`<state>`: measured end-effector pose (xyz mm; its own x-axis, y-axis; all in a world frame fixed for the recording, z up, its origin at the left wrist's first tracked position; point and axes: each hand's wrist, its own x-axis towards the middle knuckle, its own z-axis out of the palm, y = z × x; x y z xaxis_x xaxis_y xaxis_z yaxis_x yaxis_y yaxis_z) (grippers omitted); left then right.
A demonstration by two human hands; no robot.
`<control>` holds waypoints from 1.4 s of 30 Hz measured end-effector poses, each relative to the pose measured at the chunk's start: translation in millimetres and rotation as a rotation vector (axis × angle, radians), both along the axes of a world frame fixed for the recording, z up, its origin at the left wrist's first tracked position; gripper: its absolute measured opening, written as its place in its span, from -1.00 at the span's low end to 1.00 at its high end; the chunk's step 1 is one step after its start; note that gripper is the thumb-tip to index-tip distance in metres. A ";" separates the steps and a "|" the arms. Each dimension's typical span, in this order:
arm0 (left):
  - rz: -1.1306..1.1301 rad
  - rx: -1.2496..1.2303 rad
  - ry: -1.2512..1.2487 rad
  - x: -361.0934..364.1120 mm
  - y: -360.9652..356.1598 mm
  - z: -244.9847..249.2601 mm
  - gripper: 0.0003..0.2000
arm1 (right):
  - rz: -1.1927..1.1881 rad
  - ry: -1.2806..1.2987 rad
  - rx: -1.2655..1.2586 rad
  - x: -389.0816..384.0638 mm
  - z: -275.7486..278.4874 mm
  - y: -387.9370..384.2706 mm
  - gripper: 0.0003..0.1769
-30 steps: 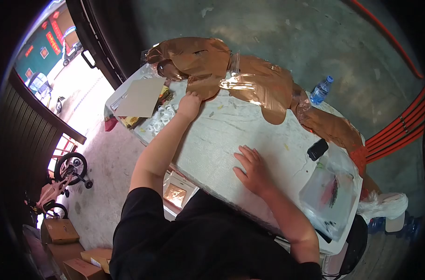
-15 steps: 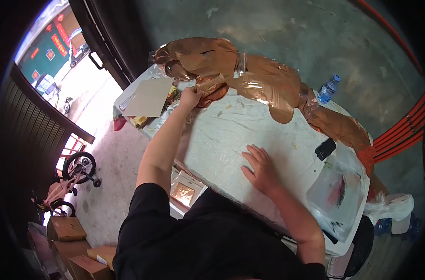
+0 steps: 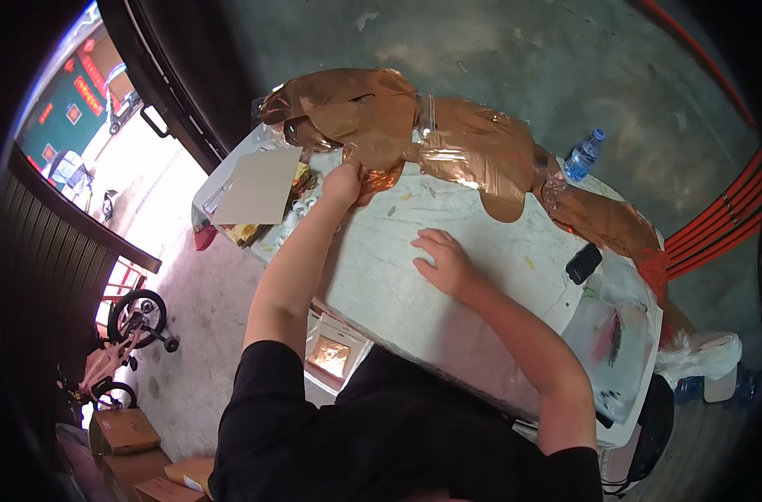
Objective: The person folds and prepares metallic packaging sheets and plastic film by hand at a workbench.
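Observation:
A row of copper-coloured foil sheets, which look like flat foil balloons (image 3: 473, 142), lies along the far side of the white table (image 3: 481, 335). My left hand (image 3: 342, 181) is closed on the near edge of the leftmost foil balloon (image 3: 368, 113), with a crinkled shiny fold beside the fingers. Over the middle of the table, my right hand (image 3: 444, 261) has its fingers apart and holds nothing. Just left of my left hand lie a grey-beige card (image 3: 258, 186) and some white curled ribbon (image 3: 301, 213).
On the right stand a blue-labelled water bottle (image 3: 584, 155), a black phone-like object (image 3: 583, 264) and a clear plastic bag (image 3: 611, 339). Cardboard boxes (image 3: 128, 431) and a small bicycle (image 3: 122, 343) are on the floor at left. Red hoses (image 3: 724, 226) run at right.
The leftmost foil's raised fold has come down flatter under my left hand. My right hand has shifted left and toward the far side. The whole view has moved slightly.

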<state>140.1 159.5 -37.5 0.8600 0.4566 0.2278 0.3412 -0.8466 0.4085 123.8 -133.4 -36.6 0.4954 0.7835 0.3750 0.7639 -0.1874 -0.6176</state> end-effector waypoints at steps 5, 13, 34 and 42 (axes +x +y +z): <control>-0.208 0.057 0.041 -7.8 -5.5 24.6 -0.76 | -0.028 -0.127 -0.117 21.2 -5.3 45.6 -0.57; -0.241 -0.381 0.051 -8.9 17.6 39.2 -0.81 | -0.178 -0.181 -0.137 48.7 -11.5 94.1 -0.43; -0.337 0.403 -0.487 -26.5 -8.1 86.4 -0.83 | -0.143 -0.148 0.120 91.5 63.6 148.2 -0.75; -0.288 -0.732 -0.306 -8.5 29.6 52.0 -0.85 | -0.194 0.103 0.010 105.9 68.9 149.1 -0.82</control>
